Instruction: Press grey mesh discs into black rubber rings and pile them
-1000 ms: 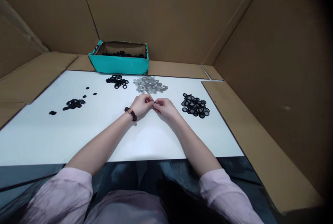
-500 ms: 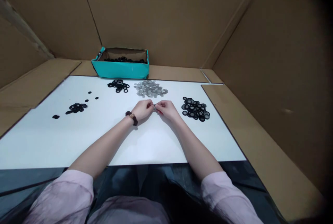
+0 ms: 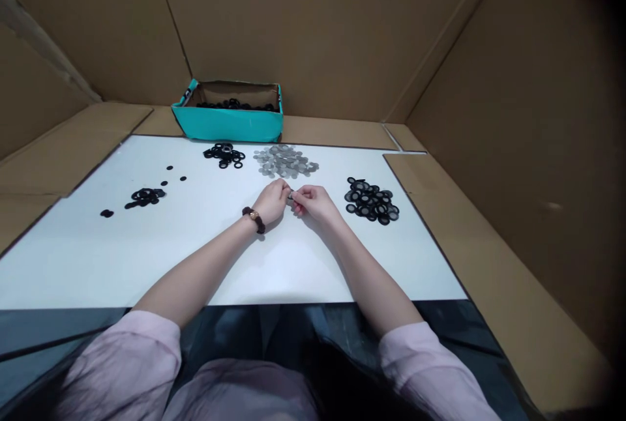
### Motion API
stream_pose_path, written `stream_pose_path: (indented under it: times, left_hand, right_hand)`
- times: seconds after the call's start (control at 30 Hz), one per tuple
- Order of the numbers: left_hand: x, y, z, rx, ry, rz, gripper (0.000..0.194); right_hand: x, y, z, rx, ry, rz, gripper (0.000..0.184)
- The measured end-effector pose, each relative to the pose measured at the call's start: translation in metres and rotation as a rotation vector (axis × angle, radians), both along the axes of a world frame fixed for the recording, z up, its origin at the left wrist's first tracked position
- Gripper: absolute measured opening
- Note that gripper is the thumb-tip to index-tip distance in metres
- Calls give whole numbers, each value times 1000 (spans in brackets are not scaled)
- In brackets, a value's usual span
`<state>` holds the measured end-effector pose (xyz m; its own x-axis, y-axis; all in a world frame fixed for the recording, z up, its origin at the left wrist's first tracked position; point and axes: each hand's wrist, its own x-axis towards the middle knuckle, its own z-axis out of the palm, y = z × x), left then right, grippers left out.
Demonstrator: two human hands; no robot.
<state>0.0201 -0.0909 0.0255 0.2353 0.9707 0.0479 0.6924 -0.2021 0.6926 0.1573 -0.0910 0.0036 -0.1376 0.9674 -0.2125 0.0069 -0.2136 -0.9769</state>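
Observation:
My left hand (image 3: 272, 201) and my right hand (image 3: 312, 201) meet fingertip to fingertip over the middle of the white table top (image 3: 195, 258). Both are closed in a pinch on one small part (image 3: 291, 196) held between them, too small to name for sure. A pile of grey discs (image 3: 284, 160) lies just beyond the hands. To the right of my right hand lies a heap of black rings with grey centres (image 3: 370, 200). A dark bead bracelet (image 3: 255, 219) is on my left wrist.
A teal box (image 3: 229, 120) holding black rings stands at the back. Small piles of black rings lie at the back (image 3: 225, 154) and at the left (image 3: 145, 196), with a few loose ones. Cardboard walls (image 3: 513, 115) close in the table.
The hands have stayed together on the small part, with only slight finger movement. The view has shifted a little.

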Motion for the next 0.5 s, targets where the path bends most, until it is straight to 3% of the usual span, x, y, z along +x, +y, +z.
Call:
stream_pose_path:
  times: [0.2,0.5]
  left_hand:
    - [-3,2,0,-86,-174,84,17]
    - [-12,3,7,-133,-74,-122,17]
  right_hand:
    - [-3,1,-2,24,25,29,27]
    - [6,1,6,73,5,212,32]
